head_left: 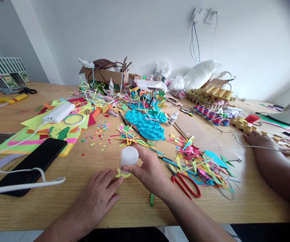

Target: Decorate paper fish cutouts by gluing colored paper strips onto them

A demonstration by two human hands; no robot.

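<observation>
From where I stand, the red-handled scissors (177, 174) make the handiest marker on this wooden table. Just left of them, the person's right hand (150, 169) grasps a white bottle (129, 156), thumb on the near side, its round base turned up; the tip is hidden underneath. Farther left of the scissors, the left hand (96, 191) lies palm down, clasping nothing, its fingertips at the edge of a small yellow paper piece (126, 175). That piece sits left of the scissors too, on the tabletop beneath the bottle.

It looks to me like glue being put on the paper. To do it well, I'd keep the squeeze gentle, since thin paper would likely buckle or slip if flooded. The left fingertips should pin only the rim, leaving the middle free and the skin clean. I'd hold the bottle steady and lift it straight off, so that no thread trails across the table.

Stray bits deserve watching: a green strip (152, 199) lies left of the scissors and nearer the person, and cut scraps (205, 164) are heaped to their right and beyond. Either could cling to anything wet. The blue scalloped paper (151, 127), beyond the scissors and leftward, seems safely away.
</observation>
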